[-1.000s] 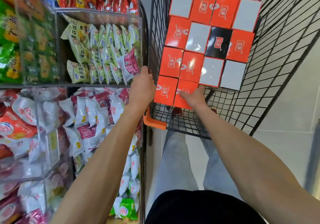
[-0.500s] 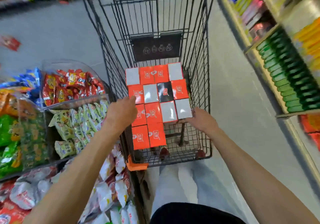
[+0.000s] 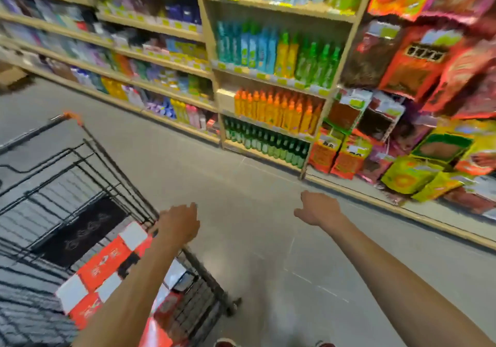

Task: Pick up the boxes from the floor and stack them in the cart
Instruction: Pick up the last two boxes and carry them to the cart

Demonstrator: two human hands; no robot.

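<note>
The black wire cart [image 3: 88, 158] stands at the lower left, blurred by motion. Several orange, white and black boxes [image 3: 104, 266] lie packed flat inside it. My left hand [image 3: 178, 223] hovers over the cart's right rim with fingers loosely extended, holding nothing. My right hand [image 3: 318, 209] reaches out over the bare grey floor [image 3: 268, 252], fingers relaxed and empty. No boxes show on the floor in this view.
Wooden shelves [image 3: 212, 64] with bottles and packets run along the far side of the aisle. Hanging snack bags [image 3: 429, 78] fill the right. A cardboard box [image 3: 13, 77] sits at the far left. My shoe tips [image 3: 225, 343] show at the bottom edge.
The view has swung right, away from the snack bins toward the aisle shelves. Both hands have left the boxes in the cart; the right hand now reaches over the floor.
</note>
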